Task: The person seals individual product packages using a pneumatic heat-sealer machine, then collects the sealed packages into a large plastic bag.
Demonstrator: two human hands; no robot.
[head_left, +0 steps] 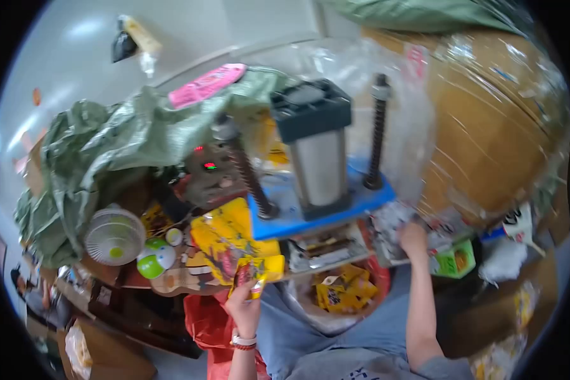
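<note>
My left hand (242, 306) is closed on a small yellow printed card (252, 276), held upright in front of a yellow printed sheet (225, 234). My right hand (413, 239) reaches into a pile of small clear plastic packets (392, 228) right of the press; its fingertips are blurred, and what they touch is hidden. Between the hands stands a press with a blue plate (323, 206), a metal cylinder (322, 166) and two threaded rods. Below it, a lined basket (384, 278) between my legs holds several yellow cards (345, 290).
A small white fan (114, 235) and a green-white round object (156, 258) stand at left, near green woven sacking (120, 139). A large wrapped cardboard box (487, 120) fills the right. A green box (455, 259) lies beside my right forearm. Another person (44, 303) is at far left.
</note>
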